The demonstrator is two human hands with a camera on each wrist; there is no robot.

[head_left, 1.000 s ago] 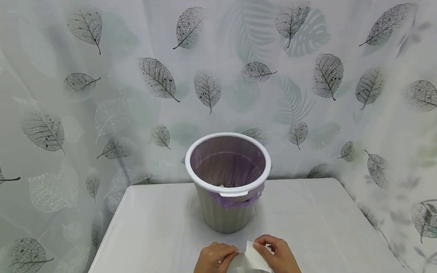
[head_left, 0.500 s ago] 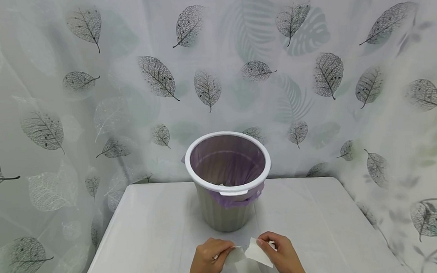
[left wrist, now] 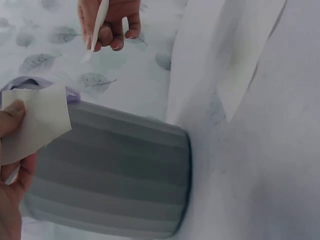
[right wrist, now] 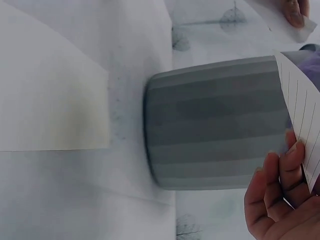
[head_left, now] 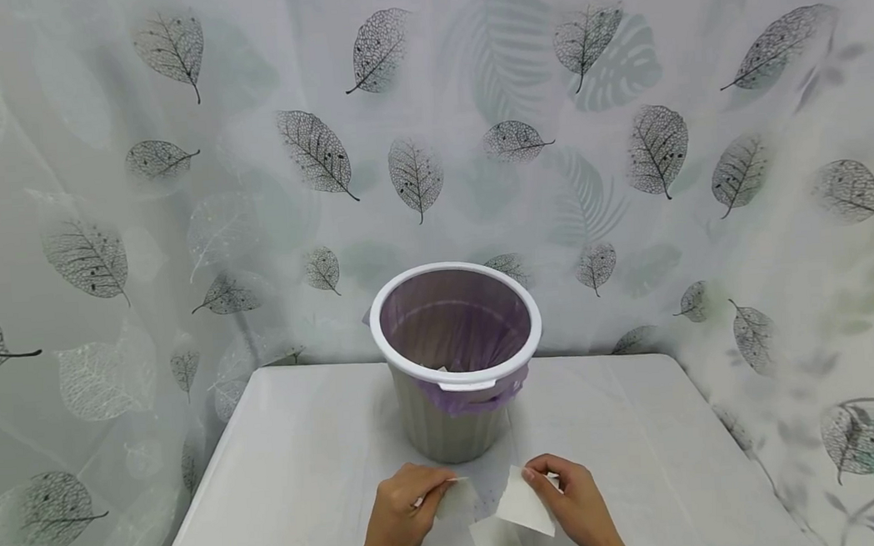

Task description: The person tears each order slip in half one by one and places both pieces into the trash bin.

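Note:
My left hand (head_left: 401, 513) pinches a small piece of white paper (head_left: 457, 499) between thumb and fingers, and its uneven edge shows in the left wrist view. To the right, my right hand (head_left: 577, 505) pinches a second piece of paper (head_left: 524, 501); ruled lines run across its side facing the right wrist camera. A gap separates the two held pieces, both over the near part of the table. Below them on the tabletop lies a paper sheet (head_left: 500, 545), cut off by the bottom of the head view.
Just beyond the hands stands a grey bin (head_left: 450, 431) with a white rim (head_left: 534, 334) and a purple bag liner (head_left: 482, 400). Bits of white show inside it. The white-covered table (head_left: 298, 465) ends at a leaf-patterned curtain (head_left: 440, 72).
Both hands have moved apart and slightly forward, the left to the left and the right to the right. The gap between the two paper pieces has widened, baring more of the table between them.

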